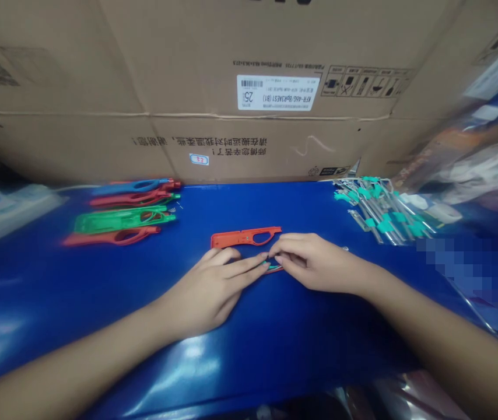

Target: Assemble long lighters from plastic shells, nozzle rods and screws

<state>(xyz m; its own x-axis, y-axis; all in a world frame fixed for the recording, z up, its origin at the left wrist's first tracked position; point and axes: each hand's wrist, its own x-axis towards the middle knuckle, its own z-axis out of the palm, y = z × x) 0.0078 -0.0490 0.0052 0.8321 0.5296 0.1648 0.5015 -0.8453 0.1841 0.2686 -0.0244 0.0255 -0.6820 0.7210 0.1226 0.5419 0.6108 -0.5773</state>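
My left hand [216, 286] lies on the blue table [100, 303], its fingers stretched toward the middle and resting on a small part. My right hand [310, 261] meets it there, fingers pinched on the same small part [274, 268], of which only an orange and green edge shows. Just beyond the fingertips lies an orange plastic handle shell [244, 237], flat on the table and untouched.
At the far left sits a pile of blue, red, green and orange handle shells [126, 213]. A heap of metal pieces with teal fittings [380, 210] lies at the far right. Large cardboard boxes [231, 87] wall off the back; plastic bags [485, 169] crowd the right.
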